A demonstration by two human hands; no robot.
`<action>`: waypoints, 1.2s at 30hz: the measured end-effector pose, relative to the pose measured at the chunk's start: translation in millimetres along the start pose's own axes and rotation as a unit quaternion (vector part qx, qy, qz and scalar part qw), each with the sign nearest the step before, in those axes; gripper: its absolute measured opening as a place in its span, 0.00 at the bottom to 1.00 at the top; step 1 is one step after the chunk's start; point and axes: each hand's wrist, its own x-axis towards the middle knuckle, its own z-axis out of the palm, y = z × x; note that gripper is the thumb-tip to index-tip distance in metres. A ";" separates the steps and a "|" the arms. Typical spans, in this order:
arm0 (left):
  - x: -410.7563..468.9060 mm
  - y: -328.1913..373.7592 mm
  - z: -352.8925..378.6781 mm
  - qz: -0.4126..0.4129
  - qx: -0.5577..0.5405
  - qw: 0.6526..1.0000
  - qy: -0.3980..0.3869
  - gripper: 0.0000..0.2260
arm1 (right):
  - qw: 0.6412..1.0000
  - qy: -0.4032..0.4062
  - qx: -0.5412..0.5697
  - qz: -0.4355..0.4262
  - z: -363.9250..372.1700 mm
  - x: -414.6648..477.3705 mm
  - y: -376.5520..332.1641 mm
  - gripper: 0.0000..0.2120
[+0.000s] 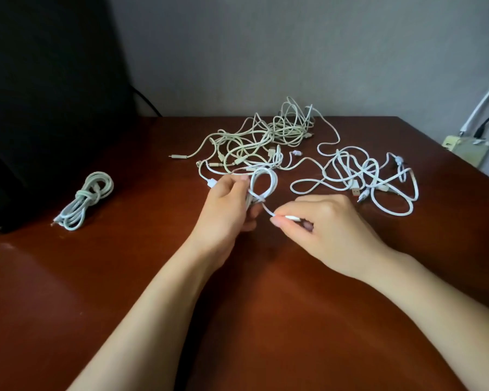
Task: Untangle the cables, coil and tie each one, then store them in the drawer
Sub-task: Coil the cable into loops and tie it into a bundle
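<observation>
Head view, the only feed I have. The left hand [227, 199] grips a small white coil [263, 178] at its waist. Its fingers are curled round the bundled strands, and the loop stands up above the fist. The right hand [322, 219] pinches the coil's free tail [267, 210] between thumb and forefinger, just behind the plug [292, 218], with the other fingers curled under. The tail runs taut from the wrap at the waist to the pinch. My read: this is the tie-off step on cable two.

Handling: thin, light, soft cable with some spring. The coil will likely pop open if the left grip slackens before the tail is tucked. The jacket looks smooth, probably slippery. Hold the tail on the cord near the plug, not by the plug tip. Hold the coil at the waist.

A tied bundle [86, 200] lies on the desk [124, 277] at far left, near a black object [48, 94] and well apart from the hands. A cream tangle [254, 142] sits just behind the held loop; I can't tell if any strand is caught in it. A white tangle [359, 176] lies to the right, and a strand seems to run between the two heaps. I'd work both apart from the loose ends, gently, since plugs will snag on loops.

Containers: none in view. The drawer isn't in frame, so I can't say where it is or what's in it. A wall socket [463, 148] at far right has cords plugged in, not part of the job as far as I can judge.
</observation>
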 end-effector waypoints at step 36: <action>-26.6 0.2 15.7 0.126 0.312 0.918 -0.210 0.09 | 0.967 0.089 0.182 0.152 -15.4 6.0 -7.0 0.08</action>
